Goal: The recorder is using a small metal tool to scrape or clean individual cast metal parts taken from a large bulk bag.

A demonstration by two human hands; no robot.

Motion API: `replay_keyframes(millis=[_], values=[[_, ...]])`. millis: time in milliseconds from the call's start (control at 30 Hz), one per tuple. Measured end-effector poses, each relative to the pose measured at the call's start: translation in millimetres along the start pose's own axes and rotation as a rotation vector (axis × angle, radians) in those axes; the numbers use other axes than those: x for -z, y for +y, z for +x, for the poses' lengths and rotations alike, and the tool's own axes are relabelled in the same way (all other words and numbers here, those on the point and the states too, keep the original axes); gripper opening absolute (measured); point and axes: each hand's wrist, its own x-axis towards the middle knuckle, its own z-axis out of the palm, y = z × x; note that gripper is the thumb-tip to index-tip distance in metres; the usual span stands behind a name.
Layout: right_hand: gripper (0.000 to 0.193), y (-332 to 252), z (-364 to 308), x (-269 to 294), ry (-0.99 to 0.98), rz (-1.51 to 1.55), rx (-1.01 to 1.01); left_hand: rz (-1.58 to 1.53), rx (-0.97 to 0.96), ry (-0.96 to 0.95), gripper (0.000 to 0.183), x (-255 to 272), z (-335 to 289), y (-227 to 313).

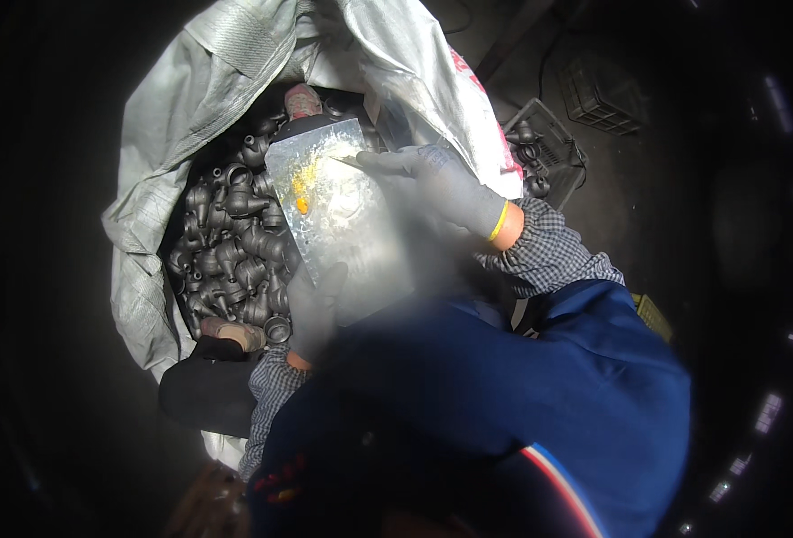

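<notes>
A flat, shiny metal plate [369, 255] lies tilted across my lap. Pale flakes [347, 170] and a small orange-yellow lump [302, 204] are scattered over its far half. My left hand [314, 309], in a grey glove, grips the plate's left edge near its lower corner; its fingers underneath are hidden. Above the plate's far right part, my gloved right hand [441, 184] is closed on a thin dark tool [346, 160]. The tool's tip points left over the flakes, and most of it is covered by the fingers, so its kind does not show.
Many dark metal fittings [235, 247] fill a big white woven bag [150, 193] around the plate. Shoes [303, 102] show among them. At the right stand a grey crate [553, 148] with more fittings, another dark crate [598, 99] and a yellow crate [653, 316].
</notes>
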Motion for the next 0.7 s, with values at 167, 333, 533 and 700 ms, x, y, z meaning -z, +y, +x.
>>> replay_keyframes(millis=[167,333,533,700], values=[[0.032,-7,-19,0,-0.104,-0.004,0.013,0.022,0.004,-0.054,0.032,9,0,-9],[0.034,18,10,17,0.114,-0.173,-0.054,0.128,-0.064,-0.021,0.037,19,4,-20],[0.038,86,12,107,0.625,0.174,-0.437,0.112,-0.01,-0.055,0.04,13,-2,-6],[0.029,107,4,109,0.55,0.52,-0.728,0.075,-0.051,-0.012,0.038,5,-6,-1]])
